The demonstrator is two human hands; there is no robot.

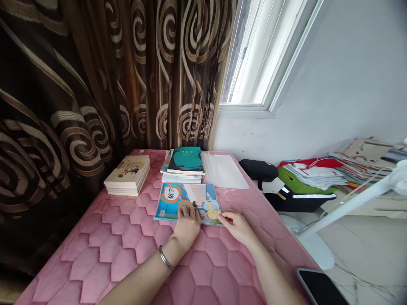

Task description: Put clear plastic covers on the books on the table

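A blue math textbook (170, 207) with cartoon figures on its front lies flat on the pink quilted surface in front of me. A glossy clear plastic book cover (213, 221) lies along its lower right side. My left hand (187, 224) rests on the textbook's lower middle, fingers stretched out and pressing on it. At the right edge, my right hand (233, 223) has thumb and index finger pinched on the clear cover. Just behind the textbook stands a pile of books with a green book (187, 160) on top. Clear plastic sheets (225, 169) lie to the right of that pile.
A neat stack of beige books (129, 169) sits at the far left. A phone (319, 286) lies at the near right edge. Beyond that edge are a white stand (337, 214), a green-and-black box (299, 188) and piled papers. A patterned curtain (165, 76) hangs behind.
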